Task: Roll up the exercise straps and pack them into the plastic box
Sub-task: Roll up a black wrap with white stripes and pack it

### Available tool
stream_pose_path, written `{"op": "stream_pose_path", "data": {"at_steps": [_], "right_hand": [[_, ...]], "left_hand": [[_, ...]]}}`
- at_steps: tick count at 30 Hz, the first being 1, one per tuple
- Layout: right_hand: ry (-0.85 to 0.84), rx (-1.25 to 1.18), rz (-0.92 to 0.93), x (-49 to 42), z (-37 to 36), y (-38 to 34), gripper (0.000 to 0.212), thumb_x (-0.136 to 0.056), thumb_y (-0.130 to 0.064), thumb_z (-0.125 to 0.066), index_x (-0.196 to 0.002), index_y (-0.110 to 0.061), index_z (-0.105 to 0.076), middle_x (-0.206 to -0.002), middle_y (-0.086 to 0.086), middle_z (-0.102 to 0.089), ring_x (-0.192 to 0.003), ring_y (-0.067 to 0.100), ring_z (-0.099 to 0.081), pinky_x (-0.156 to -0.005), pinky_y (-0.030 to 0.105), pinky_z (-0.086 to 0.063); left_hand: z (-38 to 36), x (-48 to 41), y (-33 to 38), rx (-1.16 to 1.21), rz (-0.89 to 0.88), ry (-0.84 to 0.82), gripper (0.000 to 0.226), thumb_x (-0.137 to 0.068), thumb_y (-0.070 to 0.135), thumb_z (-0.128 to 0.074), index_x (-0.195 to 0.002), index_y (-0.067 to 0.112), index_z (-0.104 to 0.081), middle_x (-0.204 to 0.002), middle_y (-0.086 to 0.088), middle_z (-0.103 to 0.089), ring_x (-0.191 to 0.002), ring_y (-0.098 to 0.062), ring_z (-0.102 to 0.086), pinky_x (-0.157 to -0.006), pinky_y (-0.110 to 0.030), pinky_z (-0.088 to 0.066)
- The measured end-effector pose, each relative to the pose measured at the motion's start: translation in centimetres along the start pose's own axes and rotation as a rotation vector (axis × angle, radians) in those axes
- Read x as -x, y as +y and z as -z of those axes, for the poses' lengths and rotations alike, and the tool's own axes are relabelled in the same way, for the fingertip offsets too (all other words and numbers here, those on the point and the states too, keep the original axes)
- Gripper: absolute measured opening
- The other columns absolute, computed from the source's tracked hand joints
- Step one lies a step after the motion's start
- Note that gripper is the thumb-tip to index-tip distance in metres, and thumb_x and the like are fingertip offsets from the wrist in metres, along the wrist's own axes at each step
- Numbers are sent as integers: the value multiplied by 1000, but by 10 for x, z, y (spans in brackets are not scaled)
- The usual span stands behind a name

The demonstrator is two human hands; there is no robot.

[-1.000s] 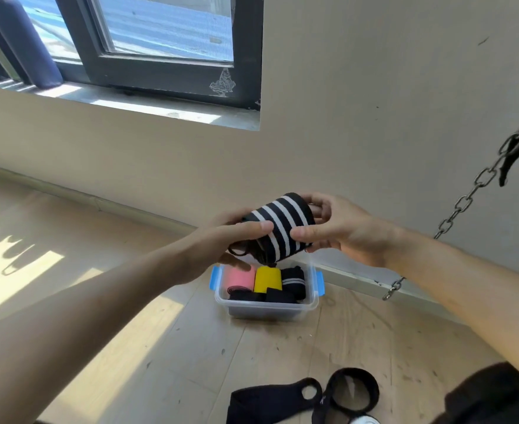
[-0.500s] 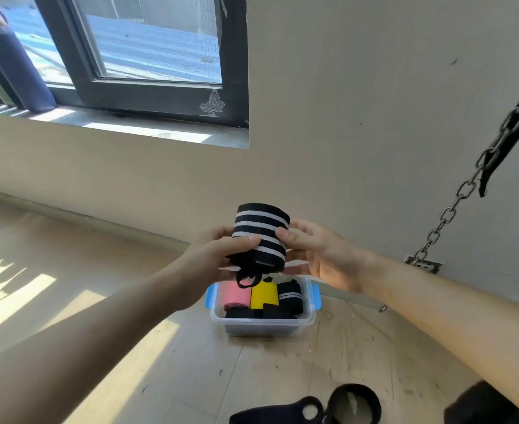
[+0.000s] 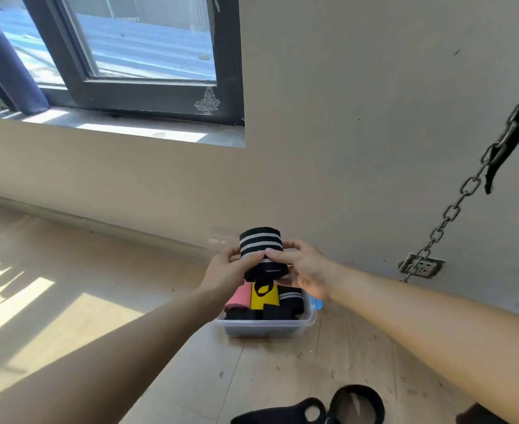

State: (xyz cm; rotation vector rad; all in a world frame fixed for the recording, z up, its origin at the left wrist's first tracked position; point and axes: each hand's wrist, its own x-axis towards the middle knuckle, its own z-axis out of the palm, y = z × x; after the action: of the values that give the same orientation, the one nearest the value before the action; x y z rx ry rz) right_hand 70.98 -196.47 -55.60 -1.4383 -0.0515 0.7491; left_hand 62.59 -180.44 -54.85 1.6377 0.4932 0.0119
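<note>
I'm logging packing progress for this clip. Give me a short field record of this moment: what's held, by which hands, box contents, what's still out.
held: striped strap roll, upright, black loop hanging below
left hand: grips the roll's left side
right hand: pinches its right side
position: over the plastic box, not yet inside
box contents: pink roll, yellow roll, white-banded black roll, black rolls in front
unpacked: black strap on the floor, near edge of view
</note>
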Motion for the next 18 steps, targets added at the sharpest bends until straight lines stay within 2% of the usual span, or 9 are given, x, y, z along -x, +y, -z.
{"op": "stream_pose_path", "data": {"at_steps": [2, 5, 9, 11, 13, 16, 18], "right_hand": [[55, -34, -8, -21, 1, 10, 45, -87, -19, -78, -127, -15, -58, -114, 10, -73, -107, 28, -69, -87, 42, -56], [103, -66, -60, -52, 1, 35, 41, -88, -20, -76, -126, -15, -62, -116, 10, -73, -109, 27, -69, -79, 37, -54], [162, -77, -137, -91, -1, 77, 45, -88, -20, -77, -128, -12, -56, -119, 12, -70, -111, 29, -67, -80, 40, -56], [192, -73, -154, -108, 0, 97, 47, -88, -21, -77, -126, -13, -51, -120, 12, -67, -111, 29, -66, -84, 43, -57], [210, -53, -161, -124, 2, 114, 45, -89, -21, -77, -123, -16, -48, -120, 11, -65, -109, 28, -67, -81, 42, -59], [220, 38, -154, -146, 8, 131, 43, -87, -23, -78, -118, -21, -49, -122, 11, -64, -104, 28, -69, -83, 45, -62], [232, 289, -121, -154, 11, 139, 38, -88, -26, -77, -116, -20, -53, -111, 5, -65, -97, 20, -67, -80, 37, -60]], "left_hand": [[0, -13, -16, 19, -48, 53, 46, -91, 24, -75, -133, 19, -56, -111, -3, -72, -93, -10, -71, -68, -18, -52], [-3, -28, -50, 7, -65, 112, 45, -91, 22, -75, -132, 21, -58, -116, -2, -71, -97, -11, -70, -75, -23, -53], [-6, -53, -92, -110, -86, 160, 44, -81, 38, -73, -122, 29, -63, -120, 5, -68, -102, -15, -70, -85, -40, -60], [-4, -69, -108, -150, -80, 123, 47, -79, 40, -71, -124, 29, -63, -121, 4, -67, -98, -17, -71, -81, -47, -63], [-4, -86, -123, -192, -73, 93, 43, -88, 28, -72, -129, 25, -61, -122, 2, -66, -92, -22, -74, -76, -48, -64], [-3, -109, -148, -291, -99, 94, 44, -92, 20, -70, -134, 28, -58, -119, 6, -66, -89, -21, -74, -79, -45, -63], [-2, -119, -165, -392, -103, 83, 45, -92, 21, -69, -135, 30, -57, -123, 7, -65, -97, -16, -72, -88, -42, -61]]}}
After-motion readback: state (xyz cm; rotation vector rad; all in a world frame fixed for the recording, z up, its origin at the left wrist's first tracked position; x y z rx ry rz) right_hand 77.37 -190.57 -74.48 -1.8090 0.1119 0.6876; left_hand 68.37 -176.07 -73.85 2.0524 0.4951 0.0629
